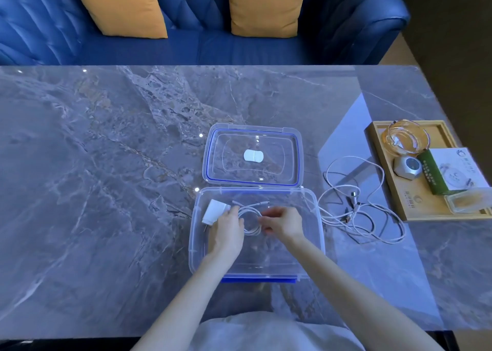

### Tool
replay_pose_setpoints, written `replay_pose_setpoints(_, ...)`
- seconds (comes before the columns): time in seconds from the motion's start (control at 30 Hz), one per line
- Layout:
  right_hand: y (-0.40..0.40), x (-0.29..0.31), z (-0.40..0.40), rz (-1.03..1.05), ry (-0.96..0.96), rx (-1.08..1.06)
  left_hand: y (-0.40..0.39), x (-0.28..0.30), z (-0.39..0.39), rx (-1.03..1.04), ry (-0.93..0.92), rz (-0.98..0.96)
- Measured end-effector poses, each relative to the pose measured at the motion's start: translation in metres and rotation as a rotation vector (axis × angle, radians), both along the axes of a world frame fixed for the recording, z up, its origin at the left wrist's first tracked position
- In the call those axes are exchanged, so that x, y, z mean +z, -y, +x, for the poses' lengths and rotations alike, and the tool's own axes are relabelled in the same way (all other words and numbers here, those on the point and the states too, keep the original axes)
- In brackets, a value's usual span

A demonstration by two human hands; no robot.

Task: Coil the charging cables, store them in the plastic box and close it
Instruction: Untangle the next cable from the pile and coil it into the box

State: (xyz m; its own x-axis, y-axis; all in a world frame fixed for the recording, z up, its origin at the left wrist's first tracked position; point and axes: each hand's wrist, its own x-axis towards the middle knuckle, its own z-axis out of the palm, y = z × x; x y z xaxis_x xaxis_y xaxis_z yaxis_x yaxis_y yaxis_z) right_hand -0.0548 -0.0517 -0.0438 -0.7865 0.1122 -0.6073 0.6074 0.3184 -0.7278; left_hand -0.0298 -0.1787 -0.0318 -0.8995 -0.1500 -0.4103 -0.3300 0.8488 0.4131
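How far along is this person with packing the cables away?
Roughly halfway. Done: a white charger plug already lies inside the open plastic box. In hand: the left hand and right hand are settling one coiled white cable in the box. Left: a loose tangle of cables lies uncoiled on the table to the right, and the lid lies open behind the box.

I count one clear plastic box (pixel 316 233) in front of me, with one lid (pixel 253 155) lying at its 12 o'clock. One coiled cable (pixel 250 219) and one white charger plug (pixel 214 210) sit inside. Loose cables (pixel 356 209) tangle at 3 o'clock; their number I cannot tell. Beyond them, one wooden tray (pixel 410 204). At 12 o'clock, two orange cushions (pixel 119 4).
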Motion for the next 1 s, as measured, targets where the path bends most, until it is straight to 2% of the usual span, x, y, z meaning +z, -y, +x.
replay_pose_setpoints(0.2, 0.003, -0.013, -0.006, 0.115, -0.06, 0.148, -0.001, -0.01, 0.008, -0.039, 0.048, 0.007)
replay_pose_setpoints(0.4, -0.003, -0.014, -0.01, 0.118, -0.069, 0.205, 0.0, -0.004, 0.009, -0.096, 0.022, 0.046)
replay_pose_setpoints(0.63, -0.023, 0.022, -0.004, 0.079, -0.061, 0.439, -0.007, 0.011, 0.004, -0.202, -0.009, -0.05)
replay_pose_setpoints(0.73, -0.04, 0.049, 0.0, 0.144, -0.165, 0.503, -0.019, 0.022, -0.009, -0.306, -0.084, -0.103)
replay_pose_setpoints(0.87, -0.083, 0.078, 0.01, 0.35, -0.362, 0.507, -0.046, 0.04, -0.027, -0.442, -0.213, -0.11)
replay_pose_setpoints(1.0, -0.129, 0.077, 0.023, 0.552, -0.438, 0.436, -0.077, 0.05, -0.042, -0.618, -0.459, -0.081)
